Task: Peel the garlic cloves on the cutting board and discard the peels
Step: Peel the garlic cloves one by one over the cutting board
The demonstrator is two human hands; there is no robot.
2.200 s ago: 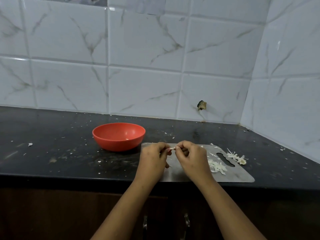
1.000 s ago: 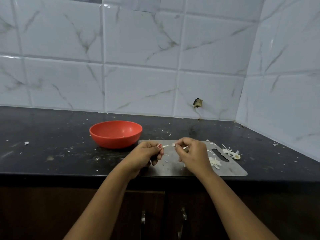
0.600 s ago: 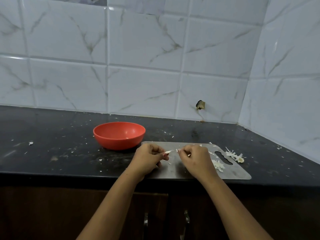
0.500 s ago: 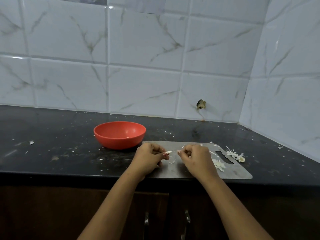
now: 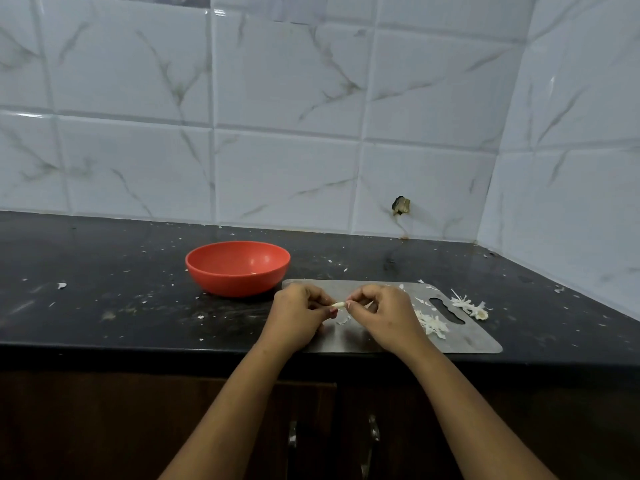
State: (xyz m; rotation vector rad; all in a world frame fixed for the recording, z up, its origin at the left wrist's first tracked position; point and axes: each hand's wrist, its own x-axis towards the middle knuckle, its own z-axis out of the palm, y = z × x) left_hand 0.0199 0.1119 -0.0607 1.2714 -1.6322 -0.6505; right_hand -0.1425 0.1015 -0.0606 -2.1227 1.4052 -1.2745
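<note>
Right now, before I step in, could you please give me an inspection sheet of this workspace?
Surface: black countertop, speckled with white flecks.
Job's things: garlic clove held above the steel cutting board; peel pile on the board, right of the hands; red bowl near the board's far left corner.
Clutter: peel scraps on the counter past the board's handle end.
Grippers: left hand and right hand each pinch one end of the clove.
Cables: nothing seen.
Surroundings: white tiled wall with a chipped hole; dark cabinet doors below.

garlic clove [image 5: 340,304] mostly hidden between left hand [image 5: 298,315] and right hand [image 5: 384,313], speck [image 5: 254,273] in red bowl [image 5: 239,286] unidentifiable
</note>
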